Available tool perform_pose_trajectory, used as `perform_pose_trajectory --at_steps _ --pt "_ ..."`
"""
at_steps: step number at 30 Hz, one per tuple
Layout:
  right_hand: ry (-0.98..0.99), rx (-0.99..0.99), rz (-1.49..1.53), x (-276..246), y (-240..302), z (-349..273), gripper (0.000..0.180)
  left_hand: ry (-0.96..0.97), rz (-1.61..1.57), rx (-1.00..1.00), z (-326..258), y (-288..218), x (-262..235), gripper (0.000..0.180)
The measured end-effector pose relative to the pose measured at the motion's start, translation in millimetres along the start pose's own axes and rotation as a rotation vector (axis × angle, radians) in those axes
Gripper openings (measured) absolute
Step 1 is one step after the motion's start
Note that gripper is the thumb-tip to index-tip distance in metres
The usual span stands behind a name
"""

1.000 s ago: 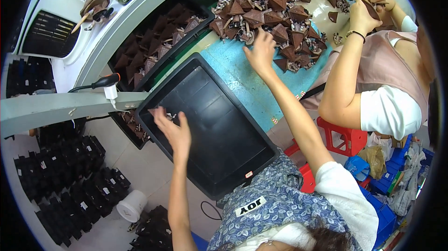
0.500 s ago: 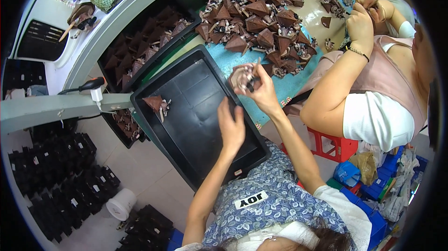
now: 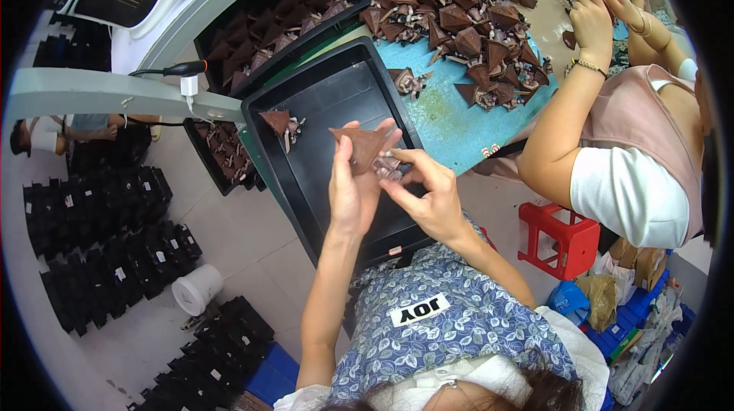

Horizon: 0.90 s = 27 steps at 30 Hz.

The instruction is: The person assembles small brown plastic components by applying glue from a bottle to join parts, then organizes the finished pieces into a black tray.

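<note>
Over a black plastic tray (image 3: 344,97), I hold a small figurine with a brown pointed hat (image 3: 359,152) between both hands. My left hand (image 3: 352,201) cradles the hat, thumb on one side and fingers behind it. The thumb and fingers of my right hand (image 3: 433,195) pinch the pale, greyish lower part, partly hidden by the fingers. Another brown-hatted figurine (image 3: 277,122) lies in the tray's far left corner. Just past the tray's right rim, a loose figurine (image 3: 410,82) rests on the blue table surface (image 3: 443,124).
A large heap of brown-hatted figurines (image 3: 466,21) covers the far table. Beyond the tray stands a filled black tray (image 3: 267,36). A grey beam (image 3: 122,97) with a cable crosses at left. A co-worker's arm (image 3: 562,113) is at right, above a red stool (image 3: 558,239).
My right hand has brought the figurine down and left over the tray. My left hand has risen and closed around its hat. The view has shifted, too.
</note>
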State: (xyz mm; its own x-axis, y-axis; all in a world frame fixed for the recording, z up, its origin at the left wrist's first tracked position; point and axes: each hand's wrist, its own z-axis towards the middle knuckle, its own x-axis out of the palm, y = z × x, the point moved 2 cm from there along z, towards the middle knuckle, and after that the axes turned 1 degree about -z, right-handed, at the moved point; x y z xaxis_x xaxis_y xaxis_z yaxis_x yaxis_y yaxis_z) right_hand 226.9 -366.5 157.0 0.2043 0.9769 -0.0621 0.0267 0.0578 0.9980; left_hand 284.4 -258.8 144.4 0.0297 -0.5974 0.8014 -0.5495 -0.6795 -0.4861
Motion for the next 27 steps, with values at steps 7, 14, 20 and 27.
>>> perform_pose_trajectory --at_steps 7,14,20,27 --pt "-0.171 -0.678 -0.601 8.1 28.5 -8.9 0.03 -0.098 0.067 -0.144 -15.3 -12.1 -12.3 0.04" --pt "-0.15 -0.127 -0.144 35.8 32.7 -22.9 0.029 0.062 -0.451 -0.274 -21.5 -11.2 -22.6 0.041" --pt "-0.224 -0.391 -0.442 63.0 40.9 -33.7 0.034 0.13 -0.98 -0.35 -26.2 -3.5 -26.7 0.024" --pt "-0.057 0.407 0.118 100.7 -112.4 -8.7 0.04 -0.204 1.297 -0.024 27.9 -38.7 -134.1 0.037"
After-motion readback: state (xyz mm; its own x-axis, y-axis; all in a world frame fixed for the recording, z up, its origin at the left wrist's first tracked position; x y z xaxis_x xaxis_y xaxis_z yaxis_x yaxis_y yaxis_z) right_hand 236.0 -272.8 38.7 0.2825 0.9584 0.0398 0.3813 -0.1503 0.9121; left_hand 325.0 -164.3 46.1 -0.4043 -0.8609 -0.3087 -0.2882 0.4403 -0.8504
